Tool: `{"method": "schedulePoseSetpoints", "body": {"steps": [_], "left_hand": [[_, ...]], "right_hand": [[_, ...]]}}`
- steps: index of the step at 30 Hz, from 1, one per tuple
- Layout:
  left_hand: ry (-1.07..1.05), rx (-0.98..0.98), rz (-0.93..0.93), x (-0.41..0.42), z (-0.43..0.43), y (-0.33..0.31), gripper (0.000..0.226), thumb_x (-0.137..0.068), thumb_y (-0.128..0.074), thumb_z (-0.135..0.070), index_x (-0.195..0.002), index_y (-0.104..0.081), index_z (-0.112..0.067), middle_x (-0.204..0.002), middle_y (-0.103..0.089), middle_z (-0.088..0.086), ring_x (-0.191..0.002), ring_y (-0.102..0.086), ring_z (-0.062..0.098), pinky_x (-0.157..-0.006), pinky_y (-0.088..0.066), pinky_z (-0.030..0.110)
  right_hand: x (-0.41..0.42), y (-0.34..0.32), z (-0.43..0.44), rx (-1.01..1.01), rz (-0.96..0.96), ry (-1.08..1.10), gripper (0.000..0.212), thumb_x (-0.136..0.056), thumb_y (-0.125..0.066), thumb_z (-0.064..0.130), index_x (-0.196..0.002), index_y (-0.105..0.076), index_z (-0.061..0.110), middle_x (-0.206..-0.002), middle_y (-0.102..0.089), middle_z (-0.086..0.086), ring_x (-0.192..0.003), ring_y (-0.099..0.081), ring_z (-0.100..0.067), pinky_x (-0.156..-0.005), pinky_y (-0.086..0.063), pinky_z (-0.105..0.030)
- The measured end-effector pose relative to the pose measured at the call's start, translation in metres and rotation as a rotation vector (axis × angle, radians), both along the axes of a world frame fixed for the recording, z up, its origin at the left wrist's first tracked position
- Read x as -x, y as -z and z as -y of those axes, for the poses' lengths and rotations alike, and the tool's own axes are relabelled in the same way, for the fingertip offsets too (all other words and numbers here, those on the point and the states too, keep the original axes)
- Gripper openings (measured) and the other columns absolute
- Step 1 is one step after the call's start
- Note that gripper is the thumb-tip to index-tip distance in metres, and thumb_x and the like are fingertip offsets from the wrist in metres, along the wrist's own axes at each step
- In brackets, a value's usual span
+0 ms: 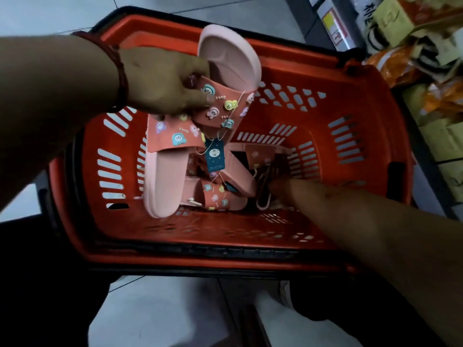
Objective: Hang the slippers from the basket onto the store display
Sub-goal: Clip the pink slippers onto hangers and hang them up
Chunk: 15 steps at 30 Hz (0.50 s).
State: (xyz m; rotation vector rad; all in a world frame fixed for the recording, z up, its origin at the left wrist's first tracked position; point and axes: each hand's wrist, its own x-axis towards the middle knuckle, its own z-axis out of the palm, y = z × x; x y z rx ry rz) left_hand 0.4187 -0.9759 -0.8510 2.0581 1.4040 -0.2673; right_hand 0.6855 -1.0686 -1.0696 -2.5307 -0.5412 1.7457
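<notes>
Left hand: fingers curled round the straps of a pair of pink rubber slippers with cartoon charms; holds them above the basket, one sole up, one hanging down
Tag: blue paper tag dangles on a string from the held pair
Right hand: blurred; fingers stretched straight down into the basket, tips just beside a pale pink plastic hanger loop; contact cannot be told
Basket: red slotted plastic basket on grey tiled floor; more matching pink slippers lie inside on its bottom
Right edge: stacked cardboard boxes
</notes>
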Motion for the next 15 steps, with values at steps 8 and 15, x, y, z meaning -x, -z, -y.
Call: {"method": "schedulePoseSetpoints", "body": {"steps": [8,15], "left_hand": [[-0.114,0.024,0.085,0.002,-0.004,-0.007,0.026,-0.098,-0.053,-0.047,-0.121,-0.052,-0.036,-0.094,-0.066,-0.006,-0.063,-0.069,0.018,-0.056,-0.049,0.028],[-0.165,-0.041,0.13,0.003,-0.005,-0.029,0.024,-0.098,-0.053,-0.052,-0.112,-0.053,-0.032,-0.091,-0.062,-0.008,-0.076,-0.063,0.015,-0.059,-0.046,0.028]], "right_hand": [[-0.021,-0.004,-0.033,0.061,-0.011,-0.275,0.03,-0.105,-0.045,0.027,-0.125,-0.06,0.011,-0.13,-0.06,-0.018,-0.114,-0.058,-0.037,-0.098,-0.049,-0.052],[-0.017,-0.095,-0.02,0.108,0.11,-0.401,0.02,-0.099,-0.043,-0.005,-0.112,-0.058,-0.004,-0.1,-0.068,-0.023,-0.077,-0.069,-0.035,-0.045,-0.058,-0.045]]}}
